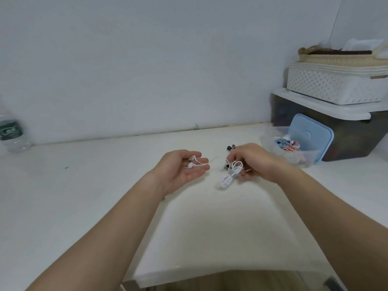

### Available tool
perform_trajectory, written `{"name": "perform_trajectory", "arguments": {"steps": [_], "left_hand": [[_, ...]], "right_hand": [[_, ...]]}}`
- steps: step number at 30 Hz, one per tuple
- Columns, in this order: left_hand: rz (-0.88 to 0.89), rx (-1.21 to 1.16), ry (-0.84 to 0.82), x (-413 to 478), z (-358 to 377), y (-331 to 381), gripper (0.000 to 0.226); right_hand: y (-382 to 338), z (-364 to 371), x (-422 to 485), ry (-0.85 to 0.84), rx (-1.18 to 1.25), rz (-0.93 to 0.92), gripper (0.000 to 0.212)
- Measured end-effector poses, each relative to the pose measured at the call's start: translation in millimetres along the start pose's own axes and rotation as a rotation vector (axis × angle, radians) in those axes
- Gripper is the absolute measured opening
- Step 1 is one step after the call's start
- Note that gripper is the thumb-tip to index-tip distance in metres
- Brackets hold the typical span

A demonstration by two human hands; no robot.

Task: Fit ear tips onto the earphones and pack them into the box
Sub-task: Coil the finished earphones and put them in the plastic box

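**Head view: white earphones held between two hands above the tabletop**

Head view. No writing can be read. The bottle (12, 133) at the left edge of the tabletop (84, 185) has a green label, but its print is too blurred to make out, and the frame cuts off part of the bottle.

The left hand (180, 171) lies palm up over the middle of the tabletop, its fingers nearly straight. The two earbuds (191, 162) rest on the fingers just below the thumb. Whether the thumb presses on them cannot be told.

The right hand (252, 158), blurred by motion, curls its fingers round the cable coil (230, 175) of the same earphones. A thin lead runs between the two hands.

The near and left parts of the tabletop are bare white surface.

Toward the right rear corner sits the clear box (294, 156), with a blue lid (310, 137) leaning at its right side. Its coloured contents are indistinct.

Behind it, a dark bin (346, 143) carries a white perforated basket (331, 85) and, on top of that, a woven basket (336, 57). Both baskets are cut off by the right edge of the frame.

Small dark items (232, 147) lie behind the right hand, partly hidden by it.
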State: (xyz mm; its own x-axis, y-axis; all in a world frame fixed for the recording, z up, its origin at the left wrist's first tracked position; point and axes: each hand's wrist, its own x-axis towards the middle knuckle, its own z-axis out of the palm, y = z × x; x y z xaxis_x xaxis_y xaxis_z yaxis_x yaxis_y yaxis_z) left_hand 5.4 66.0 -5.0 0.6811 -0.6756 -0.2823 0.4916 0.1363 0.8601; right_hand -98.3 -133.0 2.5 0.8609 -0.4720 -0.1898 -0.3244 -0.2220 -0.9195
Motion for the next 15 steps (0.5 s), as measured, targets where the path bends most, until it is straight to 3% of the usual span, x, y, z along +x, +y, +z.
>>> {"name": "perform_trajectory", "arguments": {"steps": [3,7,9,11,13,15], "left_hand": [[-0.007,0.022,0.004,-6,-11,-7,0.026],[0.015,0.138,-0.002,-7,-21,-13,0.028],[0.037,0.198,-0.017,-7,-22,-14,0.028],[0.067,0.256,-0.049,-7,-24,-15,0.026],[0.092,0.308,-0.073,-6,-26,-14,0.025],[0.104,0.346,-0.088,-5,-28,-12,0.024]], "right_hand": [[6,18,0,-0.011,-0.413,-0.095,0.018],[2,37,-5,0.246,-0.956,-0.262,0.024],[-2,45,-7,0.263,-0.892,-0.448,0.024],[-7,54,-8,0.103,-0.677,-0.621,0.019],[-8,65,-8,-0.052,-0.575,-0.672,0.021],[-5,73,-3,-0.05,-0.564,-0.708,0.022]]}}
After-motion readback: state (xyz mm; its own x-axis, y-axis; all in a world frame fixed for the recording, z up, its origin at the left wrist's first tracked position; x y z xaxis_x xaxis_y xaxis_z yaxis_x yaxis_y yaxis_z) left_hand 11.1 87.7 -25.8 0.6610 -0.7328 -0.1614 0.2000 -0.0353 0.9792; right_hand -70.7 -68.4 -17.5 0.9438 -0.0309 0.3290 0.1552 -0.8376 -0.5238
